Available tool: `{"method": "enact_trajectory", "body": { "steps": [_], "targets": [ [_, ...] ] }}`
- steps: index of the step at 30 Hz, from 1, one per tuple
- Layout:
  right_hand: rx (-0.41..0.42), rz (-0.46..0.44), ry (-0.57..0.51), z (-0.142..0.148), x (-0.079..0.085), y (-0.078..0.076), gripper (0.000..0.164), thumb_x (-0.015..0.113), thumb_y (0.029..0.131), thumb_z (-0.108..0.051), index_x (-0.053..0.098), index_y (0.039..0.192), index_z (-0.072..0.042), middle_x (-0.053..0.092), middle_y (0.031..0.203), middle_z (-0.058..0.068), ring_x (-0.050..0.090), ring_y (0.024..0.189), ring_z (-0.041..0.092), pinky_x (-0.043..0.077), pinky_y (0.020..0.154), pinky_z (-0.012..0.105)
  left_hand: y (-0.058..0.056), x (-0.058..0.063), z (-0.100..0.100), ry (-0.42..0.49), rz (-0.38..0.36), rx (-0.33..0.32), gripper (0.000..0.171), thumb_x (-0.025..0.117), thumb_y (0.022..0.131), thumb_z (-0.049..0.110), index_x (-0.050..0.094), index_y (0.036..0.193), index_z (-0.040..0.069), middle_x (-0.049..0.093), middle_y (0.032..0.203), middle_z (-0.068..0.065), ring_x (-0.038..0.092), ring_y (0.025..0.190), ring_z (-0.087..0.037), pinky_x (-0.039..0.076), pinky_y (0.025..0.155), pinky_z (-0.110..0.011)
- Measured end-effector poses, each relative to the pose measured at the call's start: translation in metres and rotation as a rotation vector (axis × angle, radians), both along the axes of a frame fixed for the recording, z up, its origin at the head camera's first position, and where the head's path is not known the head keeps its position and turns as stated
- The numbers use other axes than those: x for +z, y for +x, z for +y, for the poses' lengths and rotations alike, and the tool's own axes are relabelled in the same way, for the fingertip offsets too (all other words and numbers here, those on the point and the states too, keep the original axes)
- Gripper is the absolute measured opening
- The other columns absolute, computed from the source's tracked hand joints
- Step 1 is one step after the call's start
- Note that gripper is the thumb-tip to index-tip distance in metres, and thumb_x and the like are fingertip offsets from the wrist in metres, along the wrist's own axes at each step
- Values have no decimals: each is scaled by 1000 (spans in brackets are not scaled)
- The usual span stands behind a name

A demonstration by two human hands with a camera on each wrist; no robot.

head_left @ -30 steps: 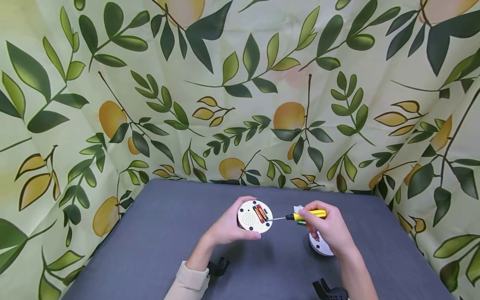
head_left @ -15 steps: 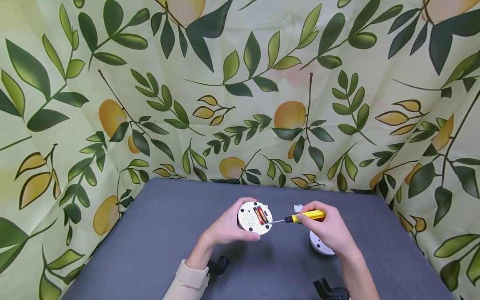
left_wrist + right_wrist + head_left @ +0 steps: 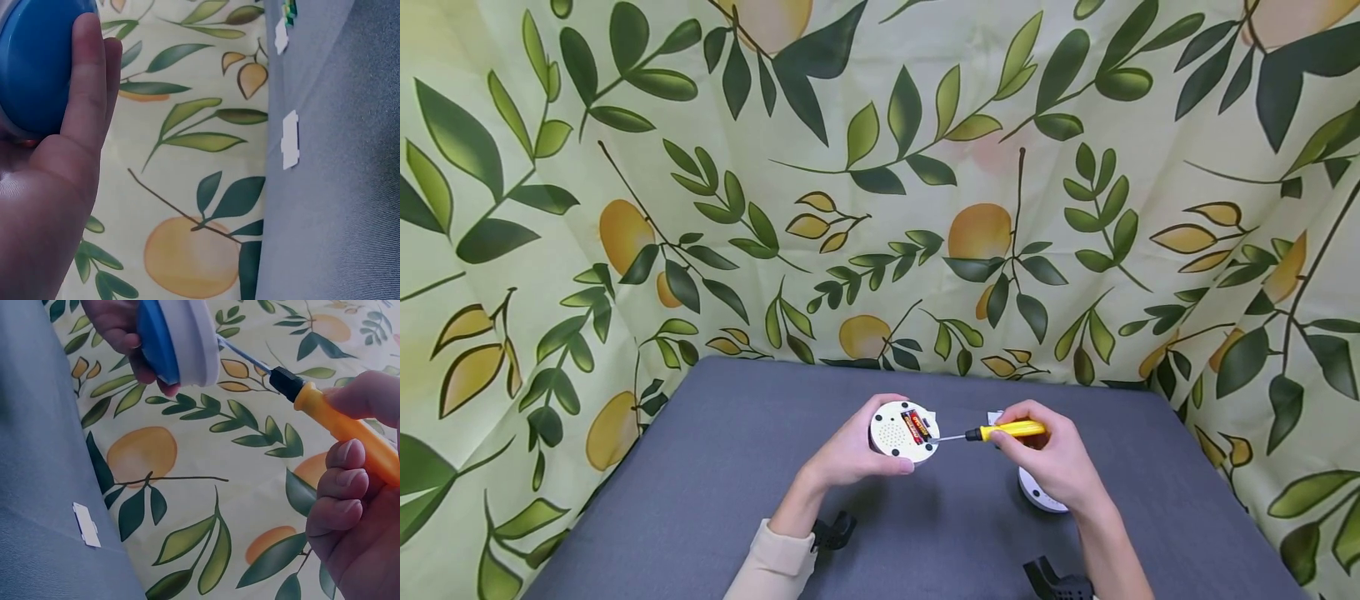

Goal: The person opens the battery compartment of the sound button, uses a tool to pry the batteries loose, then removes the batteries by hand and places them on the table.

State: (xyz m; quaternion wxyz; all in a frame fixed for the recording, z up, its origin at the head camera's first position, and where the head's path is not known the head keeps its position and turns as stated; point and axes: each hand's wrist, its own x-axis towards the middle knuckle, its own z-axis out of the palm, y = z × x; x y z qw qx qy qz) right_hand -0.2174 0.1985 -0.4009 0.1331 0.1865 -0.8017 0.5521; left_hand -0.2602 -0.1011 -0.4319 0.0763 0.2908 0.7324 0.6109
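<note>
My left hand (image 3: 853, 450) grips a round white device (image 3: 895, 433) with a blue back (image 3: 37, 69), raised above the table. Its white underside faces right, with speaker holes, dark feet and an uncovered battery compartment. Red-and-black batteries (image 3: 916, 427) lie in that compartment. My right hand (image 3: 1056, 454) holds a yellow-handled screwdriver (image 3: 1018, 428) between thumb and curled fingers. The screwdriver's tip reaches the compartment's lower right edge; whether it touches a battery is too small to tell. Below my right hand a second round white device (image 3: 1039, 496) is partly hidden.
A small white battery cover (image 3: 290, 140) lies on the grey table (image 3: 700, 500). Another white piece (image 3: 995, 417) lies near my right hand, with green items (image 3: 289, 11) beside it. Leaf-patterned cloth (image 3: 880, 208) rises behind and at both sides.
The held device dipped slightly, then shifted a little left and up, and the screwdriver followed it. The green item seen earlier under my right hand is now hidden in the head view.
</note>
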Motion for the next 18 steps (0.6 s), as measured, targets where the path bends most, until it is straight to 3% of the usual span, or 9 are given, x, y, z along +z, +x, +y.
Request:
{"method": "enact_trajectory", "body": {
  "steps": [7,18],
  "targets": [
    [1,-4,-34,-2,0,-1,14,77,88,-2,68,98,-6,63,90,7,58,71,20,51,60,28,-1,0,-1,42,-15,-23,81,85,76,9,42,144,4,58,125,-11,59,107,-21,49,90,-26],
    [44,-63,-156,-3,2,-2,9,70,92,2,66,99,1,58,83,8,52,57,22,48,53,31,0,2,-1,59,-8,-47,82,85,76,9,40,144,3,58,124,-12,59,106,-22,51,89,-27]
  ]
}}
